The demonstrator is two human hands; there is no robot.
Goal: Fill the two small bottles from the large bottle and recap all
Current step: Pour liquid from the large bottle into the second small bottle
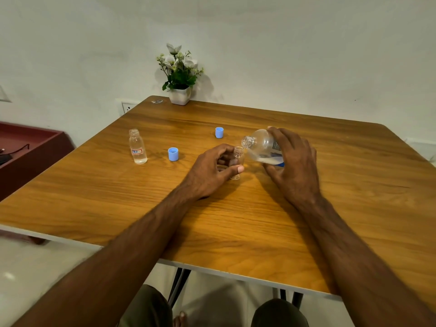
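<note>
My right hand point(292, 161) grips the tilted big bottle point(264, 146), mouth just above the small bottle point(237, 161) my left hand point(212, 171) holds.

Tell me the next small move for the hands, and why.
Probably tip the large bottle further with the right hand: its mouth sits at the small bottle held by the left hand, which looks empty, and no stream shows.

You sit at a wooden table point(212, 220) with rounded corners and dark metal legs point(175, 286), pushed near a plain white wall point(306, 55). At its far edge stands a potted plant point(179, 74) with white flowers. A wall socket point(128, 107) shows left of it, and a dark red cabinet point(28, 156) stands at far left. The floor point(47, 263) is pale.
</note>
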